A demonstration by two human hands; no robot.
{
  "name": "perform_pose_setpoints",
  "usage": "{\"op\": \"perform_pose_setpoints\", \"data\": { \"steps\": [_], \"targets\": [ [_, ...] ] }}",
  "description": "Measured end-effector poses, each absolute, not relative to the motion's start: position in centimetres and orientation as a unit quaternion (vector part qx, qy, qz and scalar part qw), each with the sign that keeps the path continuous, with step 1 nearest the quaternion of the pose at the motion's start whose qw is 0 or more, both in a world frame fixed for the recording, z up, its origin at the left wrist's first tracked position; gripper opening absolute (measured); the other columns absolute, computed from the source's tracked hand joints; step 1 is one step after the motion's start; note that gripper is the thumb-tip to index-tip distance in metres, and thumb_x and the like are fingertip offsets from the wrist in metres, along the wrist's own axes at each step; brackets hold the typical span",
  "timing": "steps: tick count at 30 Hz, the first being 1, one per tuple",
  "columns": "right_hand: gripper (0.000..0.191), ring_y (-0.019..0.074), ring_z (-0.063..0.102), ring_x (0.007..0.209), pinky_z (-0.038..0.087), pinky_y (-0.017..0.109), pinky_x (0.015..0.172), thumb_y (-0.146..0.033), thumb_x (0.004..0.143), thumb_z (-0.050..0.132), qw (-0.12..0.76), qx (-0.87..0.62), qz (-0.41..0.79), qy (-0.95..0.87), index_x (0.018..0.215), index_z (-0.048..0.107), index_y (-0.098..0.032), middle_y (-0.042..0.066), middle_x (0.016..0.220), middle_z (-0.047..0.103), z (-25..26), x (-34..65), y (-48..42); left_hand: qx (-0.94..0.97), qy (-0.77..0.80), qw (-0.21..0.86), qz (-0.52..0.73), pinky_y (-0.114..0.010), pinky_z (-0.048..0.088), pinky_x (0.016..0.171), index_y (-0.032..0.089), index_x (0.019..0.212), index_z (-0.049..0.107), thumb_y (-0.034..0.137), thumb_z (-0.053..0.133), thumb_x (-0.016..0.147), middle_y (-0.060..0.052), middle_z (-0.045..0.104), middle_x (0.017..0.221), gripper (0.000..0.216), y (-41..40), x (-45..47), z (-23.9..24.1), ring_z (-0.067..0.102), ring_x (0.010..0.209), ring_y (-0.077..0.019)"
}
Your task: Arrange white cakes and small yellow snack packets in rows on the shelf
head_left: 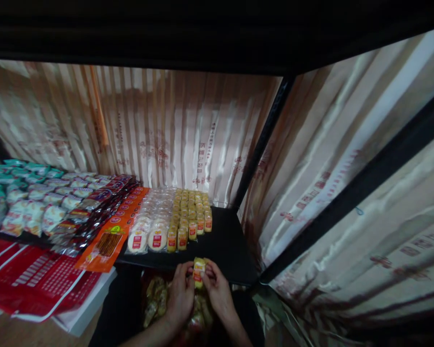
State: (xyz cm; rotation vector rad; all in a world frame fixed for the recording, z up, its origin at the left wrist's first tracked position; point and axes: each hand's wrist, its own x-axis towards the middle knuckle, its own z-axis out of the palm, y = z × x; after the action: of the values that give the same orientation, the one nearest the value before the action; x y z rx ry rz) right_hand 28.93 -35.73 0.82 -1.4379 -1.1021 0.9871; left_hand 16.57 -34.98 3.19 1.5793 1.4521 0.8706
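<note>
Between the fingertips of my left hand (182,291) and my right hand (219,289) is a small yellow wrapped snack cake (199,272) with a red label, held upright. Both hands are closed on it, one from each side, just in front of the shelf edge. Below them, a bag of similar yellow packets (155,299) rests on my lap, partly hidden by my hands and forearms. Ahead on the black shelf (227,241) stand rows of the same yellow snack cakes (191,214), with their labels facing me.
Left of the yellow rows lie round white wrapped cakes (157,236), an orange snack packet (108,241), dark shiny packets (79,224) and white-and-green bags (32,197). A red plastic bag (39,274) covers a white box (90,303). A dark shelf post (264,140) rises at right before curtains (166,130).
</note>
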Motion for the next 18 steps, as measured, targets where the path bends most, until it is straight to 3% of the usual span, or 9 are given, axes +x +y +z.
{"op": "perform_pose_setpoints", "data": {
  "steps": [5,9,12,18],
  "targets": [
    [0.047,0.0233,0.065,0.087,0.053,0.034,0.078,-0.046,0.069,0.057,0.567,-0.619,0.343,-0.422,0.104,0.058,-0.015,0.012,0.096,0.068,2.6,31.9,-32.8,0.629,0.534,0.426,0.371,-0.022,0.04,0.096,0.017,0.106,0.055,0.016,0.035,0.08,-0.005,0.06,0.11,0.033,-32.7,20.2,6.2,0.054,0.105,-0.0134],
    [0.052,0.0234,0.064,0.089,0.052,0.035,0.08,-0.049,0.069,0.055,0.593,-0.638,0.283,-0.401,0.108,0.056,-0.014,0.013,0.1,0.067,3.1,34.3,-29.8,0.64,0.541,0.437,0.327,-0.026,0.03,0.107,0.017,0.116,0.052,0.022,0.031,0.088,-0.005,0.052,0.129,0.036,-30.4,23.4,7.3,0.045,0.121,-0.0139],
    [0.055,0.0232,0.064,0.089,0.05,0.036,0.083,-0.049,0.07,0.052,0.589,-0.662,0.245,-0.394,0.11,0.056,-0.012,0.014,0.102,0.066,3.0,36.2,-27.0,0.631,0.559,0.445,0.302,-0.03,0.02,0.113,0.015,0.122,0.05,0.023,0.032,0.089,-0.006,0.037,0.143,0.038,-28.2,25.9,7.5,0.031,0.133,-0.0158],
    [0.052,0.024,0.063,0.089,0.048,0.037,0.083,-0.045,0.069,0.052,0.562,-0.696,0.2,-0.4,0.108,0.06,-0.012,0.012,0.097,0.068,1.6,39.9,-20.5,0.615,0.477,0.545,0.312,-0.034,0.02,0.113,0.011,0.133,0.036,0.024,0.021,0.093,-0.011,0.036,0.143,0.045,-22.4,31.2,6.0,0.03,0.133,-0.0184]
  ]
}}
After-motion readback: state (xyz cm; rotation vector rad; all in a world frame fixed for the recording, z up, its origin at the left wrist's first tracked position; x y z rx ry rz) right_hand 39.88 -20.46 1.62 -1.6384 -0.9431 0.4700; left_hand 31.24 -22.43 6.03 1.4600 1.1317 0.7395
